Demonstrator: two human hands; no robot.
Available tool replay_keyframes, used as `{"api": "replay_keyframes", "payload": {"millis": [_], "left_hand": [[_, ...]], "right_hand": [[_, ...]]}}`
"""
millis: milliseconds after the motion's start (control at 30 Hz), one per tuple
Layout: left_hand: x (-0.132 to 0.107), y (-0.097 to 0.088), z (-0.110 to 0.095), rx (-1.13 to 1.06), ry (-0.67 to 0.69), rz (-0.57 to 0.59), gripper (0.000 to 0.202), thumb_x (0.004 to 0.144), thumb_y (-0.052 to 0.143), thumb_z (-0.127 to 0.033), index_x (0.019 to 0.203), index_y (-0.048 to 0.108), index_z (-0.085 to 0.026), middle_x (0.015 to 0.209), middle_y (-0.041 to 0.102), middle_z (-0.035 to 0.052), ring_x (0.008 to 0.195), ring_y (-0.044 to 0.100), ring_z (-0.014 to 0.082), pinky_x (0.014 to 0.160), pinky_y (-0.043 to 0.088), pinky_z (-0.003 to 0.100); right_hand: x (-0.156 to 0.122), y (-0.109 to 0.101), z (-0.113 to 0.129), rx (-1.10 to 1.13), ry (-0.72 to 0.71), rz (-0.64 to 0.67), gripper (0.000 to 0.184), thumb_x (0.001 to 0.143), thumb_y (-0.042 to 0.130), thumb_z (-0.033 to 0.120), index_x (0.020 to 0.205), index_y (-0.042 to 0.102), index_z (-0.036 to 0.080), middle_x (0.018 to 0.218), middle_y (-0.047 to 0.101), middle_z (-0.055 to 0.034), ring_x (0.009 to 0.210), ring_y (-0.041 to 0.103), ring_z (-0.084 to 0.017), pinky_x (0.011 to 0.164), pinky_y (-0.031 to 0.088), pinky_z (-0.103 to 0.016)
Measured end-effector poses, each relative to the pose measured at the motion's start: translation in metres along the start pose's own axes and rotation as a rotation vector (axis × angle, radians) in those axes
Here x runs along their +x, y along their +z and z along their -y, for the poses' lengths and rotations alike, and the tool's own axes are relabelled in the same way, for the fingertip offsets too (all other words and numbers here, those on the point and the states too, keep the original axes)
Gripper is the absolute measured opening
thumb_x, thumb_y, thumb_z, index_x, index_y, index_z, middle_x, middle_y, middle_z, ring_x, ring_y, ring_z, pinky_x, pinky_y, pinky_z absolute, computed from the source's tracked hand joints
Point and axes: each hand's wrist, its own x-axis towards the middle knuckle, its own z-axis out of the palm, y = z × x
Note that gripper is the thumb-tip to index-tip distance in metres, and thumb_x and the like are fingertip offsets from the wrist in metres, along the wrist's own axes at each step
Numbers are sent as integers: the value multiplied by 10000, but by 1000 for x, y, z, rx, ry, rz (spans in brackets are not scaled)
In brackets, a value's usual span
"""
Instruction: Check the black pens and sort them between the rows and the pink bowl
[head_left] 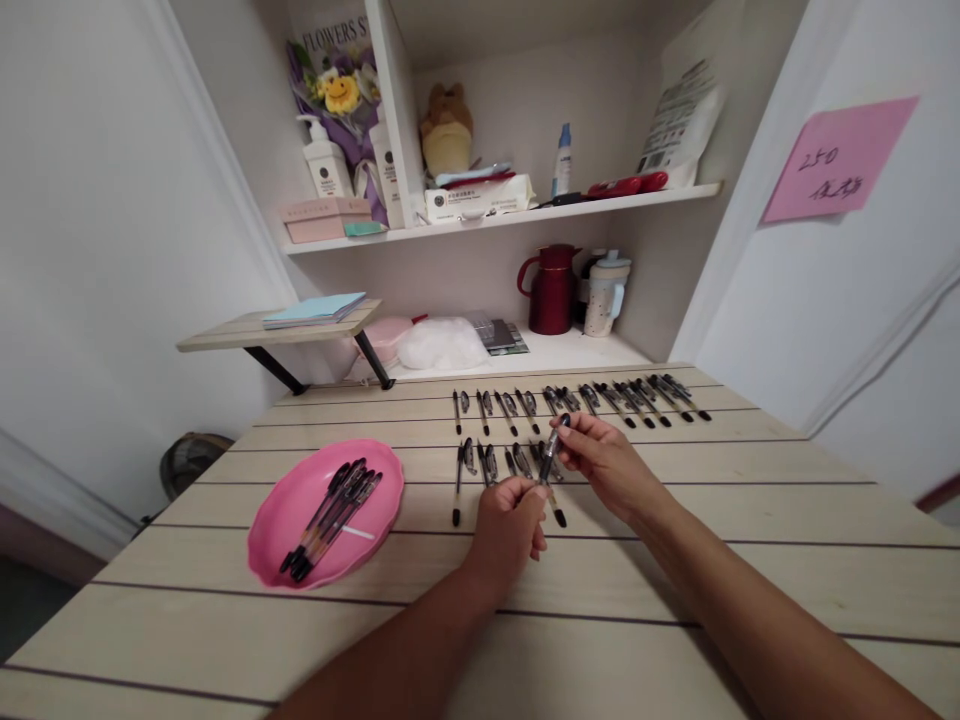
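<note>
A black gel pen point(552, 454) is held tilted above the table between both hands. My left hand point(510, 525) is closed around its lower end, which the fingers hide. The fingertips of my right hand point(600, 455) pinch the dark cap at its upper end. Under and behind the hands, a front row of uncapped pens point(458, 485) lies on the table, each with a cap point(469, 456) beside it. A longer back row of pens point(484, 412) and loose caps runs to the right. Several capped pens point(337, 515) lie together in a pink scalloped tray point(262, 545) at the left.
The wooden slatted table point(675, 580) meets a white shelf unit point(592, 205) at the back. A small raised stand point(225, 332) bears blue paper point(315, 309). Behind the table are a red jug point(552, 295), a pale pitcher point(604, 295) and a white plastic bag point(441, 345).
</note>
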Motion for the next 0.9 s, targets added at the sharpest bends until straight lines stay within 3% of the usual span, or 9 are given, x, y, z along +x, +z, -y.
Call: {"api": "replay_keyframes", "payload": {"millis": [233,500,667,800,900], "left_hand": [[1,-2,-2,-16,41,-32,120,669,507,-221,698,591,-140,370,428,-64,323,339,54,358,283,170],[3,-6,-2,28,137,-71,172,664,527,-251,746,622,-133,408,440,-63,352,356,55,380,273,175],[3,-7,-7,54,117,-61,215,671,528,-248,835,614,-139,468,450,-65,362,373,53,378,279,174],[5,-14,-21,108,186,-68,313,694,508,-242,980,592,-149,579,468,-55,404,405,52,406,317,178],[0,-32,-44,377,373,-122,273,728,494,-243,956,617,-156,649,516,-20,511,465,77,487,366,191]], "right_hand": [[-3,3,-10,-79,98,144,260,641,704,347,826,630,179,577,558,23,497,488,-77,458,334,-198],[-4,6,-9,-58,78,179,233,645,711,341,776,642,161,602,544,26,496,438,-49,490,347,-189],[-3,5,-11,-73,92,188,253,653,700,371,786,638,165,578,550,21,495,443,-60,488,347,-197],[6,-11,-13,-92,23,55,339,671,638,479,827,625,179,692,605,-11,541,497,-87,491,362,-214],[15,-29,-17,-281,-25,-147,327,674,599,489,755,606,173,680,603,-8,506,480,-88,464,335,-217]]}}
